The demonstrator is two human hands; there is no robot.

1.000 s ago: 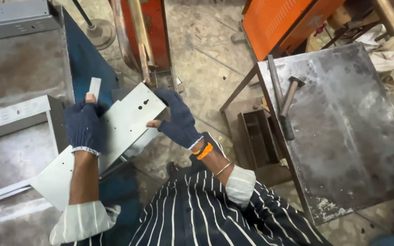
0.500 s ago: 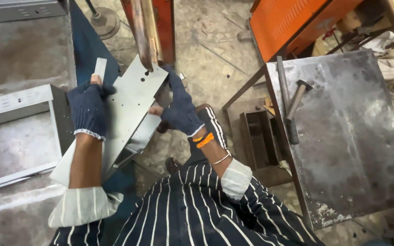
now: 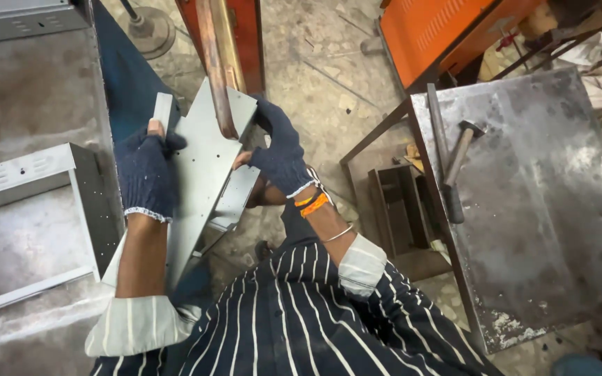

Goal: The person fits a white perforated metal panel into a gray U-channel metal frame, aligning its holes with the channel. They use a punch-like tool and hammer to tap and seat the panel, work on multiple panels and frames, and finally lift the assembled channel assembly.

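Observation:
A long grey sheet-metal panel [image 3: 203, 167] with small holes and bent edges is held tilted in front of me, its far end pointing up and away. My left hand [image 3: 146, 170], in a dark blue fingerless glove, grips the panel's left edge near a short upright tab. My right hand [image 3: 279, 157], gloved the same, holds the right edge, with orange bands on that wrist. A rusty brown bar [image 3: 217, 76] crosses in front of the panel's upper end.
A grey metal tray frame [image 3: 43, 167] lies on the workbench [image 3: 29, 90] at left. At right stands a steel table [image 3: 545, 209] with a hammer [image 3: 458, 157] and a rod. An orange machine [image 3: 447, 35] is behind it, a dark metal box [image 3: 402, 209] on the floor.
Both hands have swung the panel from lying flatter to a steeper, more upright tilt, its far end now up by the brown bar. The grip is unchanged.

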